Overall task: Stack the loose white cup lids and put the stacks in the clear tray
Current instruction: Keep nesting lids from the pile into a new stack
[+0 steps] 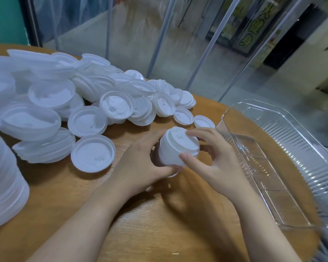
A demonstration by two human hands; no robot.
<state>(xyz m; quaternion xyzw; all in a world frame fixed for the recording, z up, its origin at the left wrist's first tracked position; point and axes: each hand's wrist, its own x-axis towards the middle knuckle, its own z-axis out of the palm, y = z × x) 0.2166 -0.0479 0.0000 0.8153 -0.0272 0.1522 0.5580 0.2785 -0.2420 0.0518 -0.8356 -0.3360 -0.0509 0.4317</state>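
Lids stack (178, 148) sits between my hands above the table (159, 224), tilted. My left hand (140, 163) curls round its lower end; my right hand (212, 157) pinches the top lid's rim with thumb and fingertips. Loose lids (87, 103) piled far left. Tray (273, 167) just right, holding no lids.

Head view, close, looking down on table (144, 214)

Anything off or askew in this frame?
Nothing damaged. Both hands, left hand and right hand, hold a tidy lid stack. The loose lids lie jumbled at odd angles. The clear tray holds no lids yet.
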